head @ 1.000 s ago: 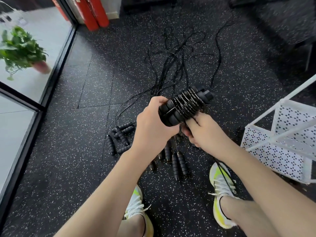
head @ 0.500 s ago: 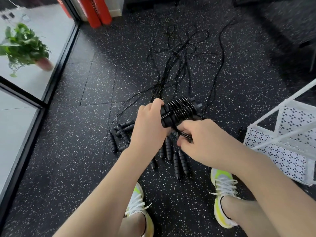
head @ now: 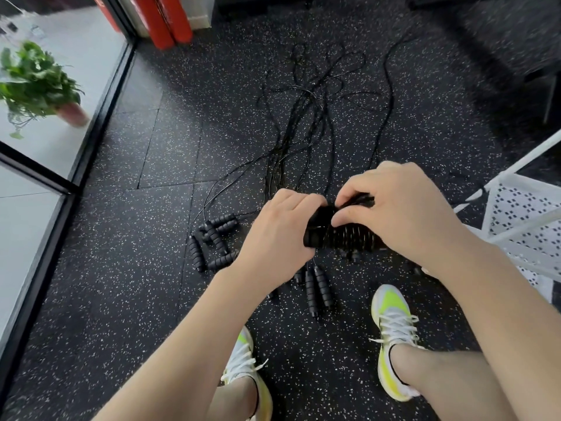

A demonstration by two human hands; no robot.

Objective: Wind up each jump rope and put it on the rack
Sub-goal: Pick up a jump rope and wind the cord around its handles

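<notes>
Left hand clenched round wound jump rope; right hand grips its top, fingers curled.

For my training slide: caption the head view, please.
Both hands, left and right, hold a wound jump rope above loose ropes.

The right hand covers most of the wound jump rope, and the white rack is cut off by the right edge.
</notes>
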